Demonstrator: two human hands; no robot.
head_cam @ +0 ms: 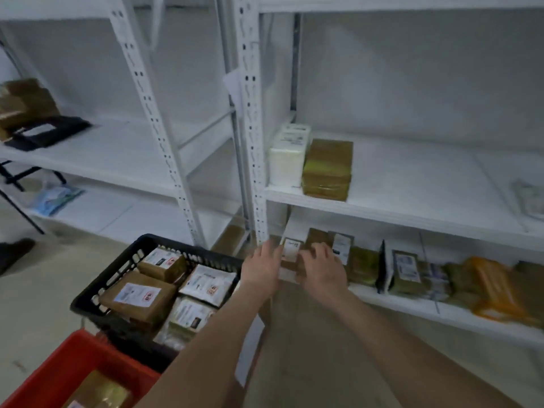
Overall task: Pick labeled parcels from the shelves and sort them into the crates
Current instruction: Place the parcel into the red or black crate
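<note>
- Red crate (88,351) at my 7 o'clock, black crate (117,270) beyond it.
- Labelled parcel (290,251) at 12 o'clock on the lower shelf (397,302).
- Left hand (260,266) presses it, fingers straight; right hand (322,267) curls its fingers round it.

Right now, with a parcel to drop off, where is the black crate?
Head view, lower left: the black crate sits by the foot of the white shelf upright, beyond the red crate, left of the left hand.
</note>
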